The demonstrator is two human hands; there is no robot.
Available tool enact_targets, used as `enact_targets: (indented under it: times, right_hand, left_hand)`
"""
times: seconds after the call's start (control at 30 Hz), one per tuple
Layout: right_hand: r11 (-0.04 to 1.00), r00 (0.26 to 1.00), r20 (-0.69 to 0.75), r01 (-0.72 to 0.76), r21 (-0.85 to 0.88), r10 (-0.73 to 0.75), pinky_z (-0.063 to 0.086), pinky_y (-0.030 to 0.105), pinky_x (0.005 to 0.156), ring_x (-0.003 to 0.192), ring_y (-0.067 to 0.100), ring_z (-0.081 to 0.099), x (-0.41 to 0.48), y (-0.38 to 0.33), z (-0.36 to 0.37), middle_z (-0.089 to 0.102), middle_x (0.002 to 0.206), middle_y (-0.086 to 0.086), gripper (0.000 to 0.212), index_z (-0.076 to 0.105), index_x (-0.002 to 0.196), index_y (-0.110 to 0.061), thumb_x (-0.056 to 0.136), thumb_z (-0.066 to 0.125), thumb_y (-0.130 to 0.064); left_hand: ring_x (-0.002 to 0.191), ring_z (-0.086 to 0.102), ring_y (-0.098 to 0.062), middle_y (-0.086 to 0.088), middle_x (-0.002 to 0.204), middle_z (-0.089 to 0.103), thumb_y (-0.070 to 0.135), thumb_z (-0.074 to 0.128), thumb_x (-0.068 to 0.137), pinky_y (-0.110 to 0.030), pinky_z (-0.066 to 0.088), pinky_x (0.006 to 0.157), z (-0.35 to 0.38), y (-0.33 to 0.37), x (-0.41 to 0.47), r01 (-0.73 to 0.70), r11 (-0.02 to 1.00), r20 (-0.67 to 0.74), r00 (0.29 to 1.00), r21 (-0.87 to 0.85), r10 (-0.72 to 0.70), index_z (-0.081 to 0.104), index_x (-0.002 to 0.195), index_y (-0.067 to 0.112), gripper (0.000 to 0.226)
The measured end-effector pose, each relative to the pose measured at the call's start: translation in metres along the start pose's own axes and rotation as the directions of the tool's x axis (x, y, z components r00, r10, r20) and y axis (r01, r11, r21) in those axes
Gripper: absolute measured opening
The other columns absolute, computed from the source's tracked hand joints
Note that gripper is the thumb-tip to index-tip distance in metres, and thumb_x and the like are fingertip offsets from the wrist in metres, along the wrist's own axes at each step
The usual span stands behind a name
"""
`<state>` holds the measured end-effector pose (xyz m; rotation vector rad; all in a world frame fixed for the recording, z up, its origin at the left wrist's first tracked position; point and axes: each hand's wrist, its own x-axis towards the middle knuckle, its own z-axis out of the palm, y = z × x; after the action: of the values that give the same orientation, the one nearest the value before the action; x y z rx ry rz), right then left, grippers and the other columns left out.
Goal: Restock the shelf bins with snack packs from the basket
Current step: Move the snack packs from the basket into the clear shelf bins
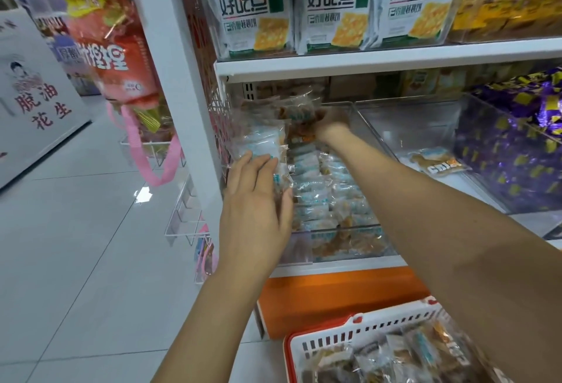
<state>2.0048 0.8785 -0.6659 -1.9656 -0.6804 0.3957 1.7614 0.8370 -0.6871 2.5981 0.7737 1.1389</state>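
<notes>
Head view: the left hand (258,200) lies flat with fingers straight, pressed against the upright snack packs (261,142) on the left side of the clear bin (334,228) on the lower shelf (349,262). The right hand (331,122) reaches to the back of that bin, its fingers curled round some of the packs there. More packs fill the white basket (359,329), low at the right.

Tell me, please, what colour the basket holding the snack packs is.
The basket is white with a red rim, best seen in the head view.
</notes>
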Motion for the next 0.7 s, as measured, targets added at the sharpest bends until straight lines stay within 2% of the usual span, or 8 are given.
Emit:
enact_targets:
  times: [0.13,0.23,0.33,0.43,0.53,0.6,0.67,0.7]
  right_hand:
    - [0.983,0.999,0.008,0.034,-0.179,-0.033,0.055,0.032,0.082,0.089,0.02,0.063,-0.004,-0.003,0.002,0.064,0.102,0.004,0.037,0.062,0.105,-0.011,0.082,0.071,-0.039]
    - [0.955,0.998,-0.035,0.046,-0.293,-0.059,0.054,0.03,0.076,0.085,0.019,0.06,-0.007,-0.007,0.003,0.061,0.103,0.005,0.035,0.06,0.109,-0.009,0.088,0.066,-0.037]
    - [0.91,0.993,-0.071,0.06,-0.411,-0.098,0.041,0.025,0.067,0.089,0.018,0.058,-0.012,-0.012,0.008,0.063,0.113,0.006,0.031,0.059,0.115,-0.009,0.093,0.06,-0.03]
    - [0.908,0.992,-0.076,0.058,-0.416,-0.098,0.046,0.027,0.074,0.106,0.022,0.061,-0.016,-0.014,0.006,0.061,0.123,0.01,0.044,0.055,0.124,-0.007,0.09,0.063,-0.034]
    - [0.902,0.994,-0.038,0.074,-0.426,-0.1,0.05,0.03,0.083,0.106,0.024,0.06,-0.025,-0.017,-0.003,0.06,0.12,0.012,0.059,0.053,0.126,-0.006,0.087,0.063,-0.049]
    - [0.886,0.996,0.036,0.087,-0.456,-0.079,0.049,0.03,0.077,0.099,0.022,0.059,-0.037,-0.021,-0.012,0.061,0.106,0.01,0.054,0.058,0.117,-0.006,0.088,0.058,-0.052]
    - [0.869,0.994,0.056,0.112,-0.482,-0.097,0.042,0.025,0.059,0.09,0.02,0.056,-0.058,-0.027,-0.023,0.056,0.08,0.003,0.042,0.059,0.087,-0.011,0.09,0.056,-0.053]
    - [0.871,0.991,0.04,0.135,-0.473,-0.132,0.038,0.027,0.056,0.087,0.02,0.055,-0.071,-0.029,-0.03,0.051,0.072,0.0,0.039,0.055,0.075,-0.013,0.09,0.058,-0.05]
  left_hand:
    - [0.134,0.033,-0.024,-0.008,0.132,0.053,0.031,0.042,0.089,-0.031,0.02,0.114,-0.001,0.001,0.0,0.014,1.0,0.009,1.0,0.011,-0.014,0.054,0.129,0.006,0.049]
    - [0.134,0.034,-0.025,-0.009,0.132,0.053,0.027,0.047,0.088,-0.032,0.021,0.114,-0.001,0.003,0.0,0.017,1.0,0.01,1.0,0.013,-0.017,0.054,0.129,0.005,0.047]
    - [0.134,0.033,-0.025,-0.009,0.132,0.052,0.024,0.051,0.089,-0.025,0.015,0.112,-0.002,0.002,0.001,0.016,1.0,0.006,1.0,0.001,-0.016,0.053,0.13,0.005,0.046]
    - [0.136,0.031,-0.023,-0.008,0.135,0.05,0.021,0.058,0.09,-0.022,0.014,0.111,-0.004,0.002,0.001,0.007,1.0,0.015,1.0,-0.013,-0.007,0.051,0.133,0.006,0.046]
    - [0.138,0.028,-0.021,-0.006,0.138,0.048,0.023,0.06,0.09,-0.024,0.016,0.112,-0.01,0.004,-0.001,0.004,1.0,0.03,1.0,-0.03,-0.003,0.048,0.136,0.008,0.05]
    - [0.137,0.029,-0.021,-0.007,0.138,0.048,0.023,0.061,0.089,-0.026,0.018,0.112,-0.015,0.006,-0.005,-0.018,0.999,0.028,0.999,-0.036,0.019,0.048,0.136,0.009,0.05]
    - [0.133,0.034,-0.02,-0.007,0.132,0.051,0.023,0.061,0.089,-0.023,0.02,0.11,-0.019,0.011,-0.011,-0.058,0.997,0.005,0.998,-0.058,0.059,0.05,0.132,0.009,0.047]
    - [0.127,0.038,-0.019,-0.007,0.126,0.053,0.023,0.061,0.09,-0.019,0.022,0.106,-0.023,0.015,-0.015,-0.08,0.994,-0.022,0.997,-0.079,0.078,0.052,0.128,0.009,0.042]
